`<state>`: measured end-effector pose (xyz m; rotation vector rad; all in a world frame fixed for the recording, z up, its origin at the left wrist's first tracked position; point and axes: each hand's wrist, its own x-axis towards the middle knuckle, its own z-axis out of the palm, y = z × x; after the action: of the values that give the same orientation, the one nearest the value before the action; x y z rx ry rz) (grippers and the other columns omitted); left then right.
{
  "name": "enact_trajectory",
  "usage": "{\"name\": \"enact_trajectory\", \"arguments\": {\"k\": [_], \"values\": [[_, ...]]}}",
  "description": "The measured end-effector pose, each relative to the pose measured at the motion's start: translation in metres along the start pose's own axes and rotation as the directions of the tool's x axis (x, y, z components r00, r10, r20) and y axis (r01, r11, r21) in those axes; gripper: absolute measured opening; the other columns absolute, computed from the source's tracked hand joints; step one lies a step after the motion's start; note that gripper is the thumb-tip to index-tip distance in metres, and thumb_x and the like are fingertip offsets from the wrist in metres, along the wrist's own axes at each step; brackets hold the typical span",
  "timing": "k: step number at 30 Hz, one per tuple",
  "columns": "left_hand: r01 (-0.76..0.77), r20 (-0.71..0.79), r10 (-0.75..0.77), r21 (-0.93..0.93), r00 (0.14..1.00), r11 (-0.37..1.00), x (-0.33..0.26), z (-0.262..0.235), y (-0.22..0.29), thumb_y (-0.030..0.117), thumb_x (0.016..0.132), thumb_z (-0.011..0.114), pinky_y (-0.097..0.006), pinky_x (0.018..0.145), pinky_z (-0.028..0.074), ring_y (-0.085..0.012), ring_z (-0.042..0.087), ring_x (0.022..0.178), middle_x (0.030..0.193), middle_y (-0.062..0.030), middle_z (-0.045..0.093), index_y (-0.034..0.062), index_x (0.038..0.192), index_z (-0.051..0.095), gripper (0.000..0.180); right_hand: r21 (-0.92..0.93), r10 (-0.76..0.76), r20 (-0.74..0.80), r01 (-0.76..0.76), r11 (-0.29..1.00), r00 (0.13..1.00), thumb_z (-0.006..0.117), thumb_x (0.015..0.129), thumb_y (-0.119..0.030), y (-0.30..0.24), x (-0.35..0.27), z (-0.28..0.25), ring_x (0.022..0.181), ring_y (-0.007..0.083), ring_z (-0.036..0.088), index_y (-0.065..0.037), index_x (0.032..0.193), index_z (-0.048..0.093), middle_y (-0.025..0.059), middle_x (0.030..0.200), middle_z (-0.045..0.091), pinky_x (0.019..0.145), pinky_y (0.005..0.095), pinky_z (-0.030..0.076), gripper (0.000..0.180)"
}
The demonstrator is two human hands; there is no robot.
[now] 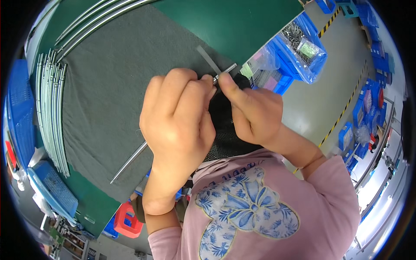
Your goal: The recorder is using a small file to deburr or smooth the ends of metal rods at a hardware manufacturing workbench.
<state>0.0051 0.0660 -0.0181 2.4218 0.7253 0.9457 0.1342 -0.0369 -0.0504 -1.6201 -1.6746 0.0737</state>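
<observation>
A long thin metal rod [130, 161] runs slantwise beneath my left hand [177, 108], which is closed round it near its upper end. The thumb of my right hand [255, 108] presses on the rod close to that end, its other fingers curled under. A flat grey strip [208, 60] meets the rod at my right thumb and sticks out up and to the left; its lower end is hidden. My fingertips nearly touch, and they cover part of the rod. Below them lies a dark grey cloth [104, 78] on a green tabletop [216, 21].
Many similar rods [52, 112] lie bundled at the left, with a few longer rods [99, 17] at the far left. A blue bin [318, 71] of small metal parts stands at the right edge. Blue baskets [54, 186] and a red stool [128, 220] are at the near left.
</observation>
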Motion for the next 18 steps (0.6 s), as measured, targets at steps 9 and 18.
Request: {"name": "enact_trajectory", "arguments": {"k": [9,18], "values": [[-0.029,-0.001,0.029,0.004,1.000,1.000,0.001,-0.001,-0.003,-0.002,0.067,0.070,-0.034,0.054,0.041,-0.0239,0.049,0.063,0.076,-0.0064,0.053,0.0035,0.080,0.062,0.016,0.015,0.029,-0.056,-0.028,0.999,0.998,0.058,0.071,0.008,0.000,-0.004,0.005,0.039,0.0196,0.043,-0.001,0.122,0.059,0.0046,0.050,0.042,0.040,0.0313,0.033,0.051],[0.093,-0.042,-0.093,-0.006,0.995,0.996,-0.002,0.000,0.002,-0.001,0.066,0.072,-0.033,0.056,0.042,-0.0230,0.052,0.064,0.075,-0.0069,0.055,0.0050,0.079,0.063,0.017,0.332,0.409,-0.156,-0.342,0.879,0.899,0.056,0.086,-0.001,0.002,-0.031,-0.002,0.042,0.0064,0.036,-0.001,0.126,0.054,-0.0016,0.051,0.041,0.043,0.0233,0.027,0.041]]}}
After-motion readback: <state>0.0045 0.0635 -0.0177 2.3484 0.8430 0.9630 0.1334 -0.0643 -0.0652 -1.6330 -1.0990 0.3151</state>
